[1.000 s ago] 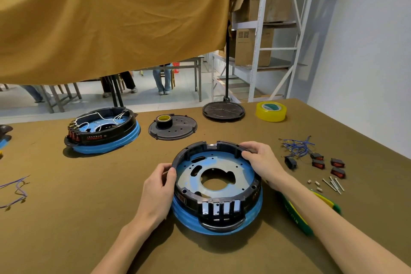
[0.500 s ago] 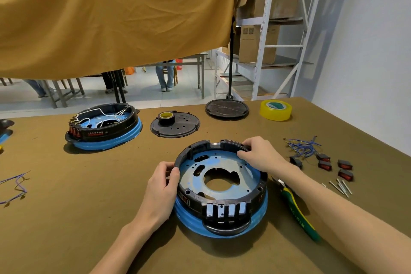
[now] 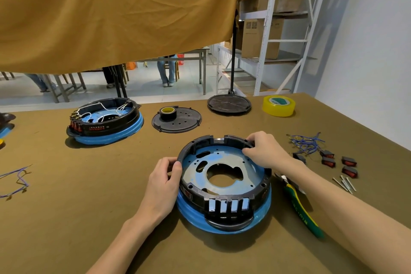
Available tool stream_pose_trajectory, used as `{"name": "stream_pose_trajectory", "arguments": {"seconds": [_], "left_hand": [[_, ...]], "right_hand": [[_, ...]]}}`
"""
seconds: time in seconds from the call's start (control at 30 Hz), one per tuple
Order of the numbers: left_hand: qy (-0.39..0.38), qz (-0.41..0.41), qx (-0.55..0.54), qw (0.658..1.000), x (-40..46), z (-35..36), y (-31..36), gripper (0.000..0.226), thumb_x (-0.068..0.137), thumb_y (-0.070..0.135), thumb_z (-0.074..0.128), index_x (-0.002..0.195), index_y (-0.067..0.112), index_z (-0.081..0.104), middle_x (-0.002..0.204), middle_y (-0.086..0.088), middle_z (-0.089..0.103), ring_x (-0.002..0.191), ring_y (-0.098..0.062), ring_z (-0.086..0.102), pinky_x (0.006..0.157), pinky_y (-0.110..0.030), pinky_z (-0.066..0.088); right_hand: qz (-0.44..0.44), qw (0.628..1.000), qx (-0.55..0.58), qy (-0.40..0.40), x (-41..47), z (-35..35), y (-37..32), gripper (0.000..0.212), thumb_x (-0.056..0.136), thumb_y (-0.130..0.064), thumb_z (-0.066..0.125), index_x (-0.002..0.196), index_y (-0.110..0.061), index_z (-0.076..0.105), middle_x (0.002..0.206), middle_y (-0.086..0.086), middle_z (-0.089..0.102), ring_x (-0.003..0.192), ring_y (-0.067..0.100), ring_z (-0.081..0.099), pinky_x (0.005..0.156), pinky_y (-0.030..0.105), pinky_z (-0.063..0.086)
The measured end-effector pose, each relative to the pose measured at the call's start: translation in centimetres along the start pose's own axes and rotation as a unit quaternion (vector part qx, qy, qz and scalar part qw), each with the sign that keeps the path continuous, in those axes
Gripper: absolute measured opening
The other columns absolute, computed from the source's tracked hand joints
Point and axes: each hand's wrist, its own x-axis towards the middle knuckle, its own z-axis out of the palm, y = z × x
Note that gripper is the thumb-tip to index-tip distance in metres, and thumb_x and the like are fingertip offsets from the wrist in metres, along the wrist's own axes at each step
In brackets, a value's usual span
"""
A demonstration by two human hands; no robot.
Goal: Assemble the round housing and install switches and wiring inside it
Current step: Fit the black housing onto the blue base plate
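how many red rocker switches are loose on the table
4, all right of the blue round housing: red rocker switches at and. A darker one may be another.

I note a desk covered in olive-brown felt. A mustard cloth hangs across the upper view. Behind stands a white metal shelving rack holding cardboard boxes. The wall at right is pale, and the floor light grey.

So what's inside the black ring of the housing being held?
Inside the black ring lies only a bare blue plate with a central opening and small holes; no switches or wires. The right hand covers part of the far-right rim.
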Motion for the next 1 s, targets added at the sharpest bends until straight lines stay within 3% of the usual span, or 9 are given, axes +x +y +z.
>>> {"name": "stream_pose_trajectory", "arguments": {"seconds": [0.1, 0.23, 0.4, 0.6, 0.73, 0.87, 1.0], "left_hand": [[-0.004, 0.003, 0.012, 1.0, -0.1, 0.0, 0.3, 0.042, 0.1, 0.055, 0.035, 0.117, 0.025, 0.061, 0.109, 0.01, 0.063, 0.101, 0.007, 0.057, 0.079, -0.01, 0.043], [-0.003, 0.004, 0.01, 1.0, -0.2, 0.0, 0.5, 0.057, 0.093, 0.064, 0.03, 0.12, 0.024, 0.06, 0.11, 0.009, 0.062, 0.103, 0.003, 0.057, 0.079, -0.011, 0.043], [0.002, 0.005, 0.033, 0.999, -0.1, 0.0, 0.2, 0.036, 0.107, 0.045, 0.036, 0.12, 0.022, 0.061, 0.111, 0.009, 0.062, 0.104, 0.002, 0.057, 0.08, -0.014, 0.042], [-0.005, 0.002, 0.028, 1.0, -0.3, -0.2, 0.2, 0.032, 0.108, 0.04, 0.037, 0.121, 0.022, 0.06, 0.112, 0.006, 0.064, 0.105, -0.003, 0.06, 0.083, -0.021, 0.047], [-0.008, 0.003, 0.023, 1.0, -0.4, -0.3, 0.3, 0.031, 0.109, 0.038, 0.038, 0.123, 0.02, 0.06, 0.112, 0.004, 0.065, 0.105, -0.007, 0.061, 0.086, -0.027, 0.05], [-0.001, 0.001, 0.021, 1.0, -0.5, -0.4, 0.4, 0.029, 0.108, 0.036, 0.039, 0.122, 0.021, 0.06, 0.112, 0.004, 0.066, 0.106, -0.007, 0.061, 0.087, -0.027, 0.051], [0.01, 0.007, 0.021, 1.0, -1.0, -0.4, 0.7, 0.021, 0.106, 0.033, 0.046, 0.123, 0.025, 0.054, 0.118, 0.007, 0.061, 0.109, -0.002, 0.058, 0.097, -0.035, 0.054]], "right_hand": [[0.0, 0.999, 0.005, -0.032, 0.5, -0.8, 0.3, 0.009, 0.094, -0.022, 0.069, 0.099, -0.016, 0.074, 0.085, 0.0, 0.071, 0.076, 0.01, 0.065, 0.058, 0.026, 0.051], [-0.018, 0.998, -0.005, -0.058, 0.8, -1.2, -0.1, 0.022, 0.099, -0.027, 0.064, 0.104, -0.01, 0.076, 0.093, 0.009, 0.075, 0.085, 0.022, 0.069, 0.074, 0.041, 0.058], [-0.023, 0.997, 0.013, -0.078, 0.4, -1.7, 0.1, 0.027, 0.102, -0.029, 0.059, 0.096, -0.008, 0.075, 0.082, 0.01, 0.071, 0.071, 0.019, 0.06, 0.06, 0.031, 0.043], [-0.034, 0.995, 0.023, -0.085, -0.1, -1.7, -0.1, 0.025, 0.104, -0.026, 0.057, 0.106, -0.01, 0.075, 0.094, 0.014, 0.075, 0.084, 0.025, 0.067, 0.067, 0.032, 0.048], [-0.035, 0.997, 0.008, -0.071, -0.1, -1.3, -0.2, 0.024, 0.104, -0.027, 0.056, 0.11, -0.013, 0.074, 0.094, 0.009, 0.075, 0.088, 0.024, 0.07, 0.075, 0.04, 0.057], [-0.039, 0.998, -0.002, -0.056, -0.1, -0.9, 0.0, 0.023, 0.105, -0.028, 0.055, 0.111, -0.016, 0.073, 0.093, 0.003, 0.073, 0.085, 0.018, 0.068, 0.07, 0.033, 0.055], [-0.05, 0.995, -0.012, -0.085, 0.1, -1.4, -0.6, 0.024, 0.106, -0.029, 0.054, 0.117, -0.018, 0.072, 0.101, 0.004, 0.074, 0.092, 0.02, 0.069, 0.082, 0.041, 0.058]]}}
